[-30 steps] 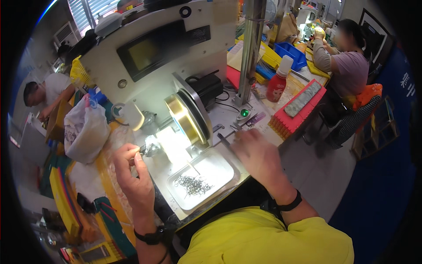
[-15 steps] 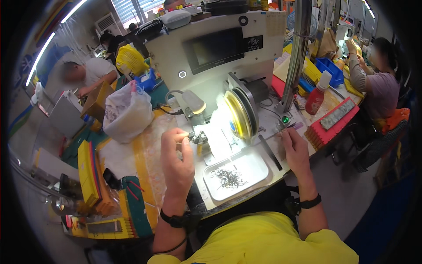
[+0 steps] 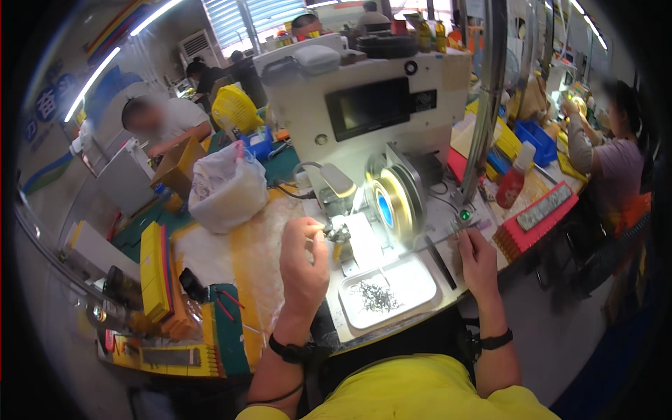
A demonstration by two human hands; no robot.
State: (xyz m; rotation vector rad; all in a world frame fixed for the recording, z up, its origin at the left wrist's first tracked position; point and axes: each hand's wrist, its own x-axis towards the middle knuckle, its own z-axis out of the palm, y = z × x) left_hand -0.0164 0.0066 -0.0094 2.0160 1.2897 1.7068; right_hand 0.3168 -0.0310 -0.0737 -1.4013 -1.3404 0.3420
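Pinching a dark part (image 3: pixel 339 234) at 8 o'clock from the gold wheel (image 3: pixel 396 206) is the left hand (image 3: pixel 306 263); the right hand (image 3: pixel 480 262) curls at 5 o'clock from the green light (image 3: pixel 465 215), grip I cannot tell

I'm standing in a workshop of small bench work. A white machine (image 3: pixel 435 129) with a screen (image 3: pixel 371 108) and a round wheel (image 3: pixel 397 210) stands on a bench (image 3: pixel 456 245) under a lamp (image 3: pixel 338 180), 1 tray (image 3: pixel 414 281) of small dark pieces (image 3: pixel 378 297) before it. Tube lights (image 3: pixel 93 84) shine; 1 co-worker in white (image 3: pixel 183 120) leans forward at the left, 1 in light purple (image 3: pixel 619 164) at the right.
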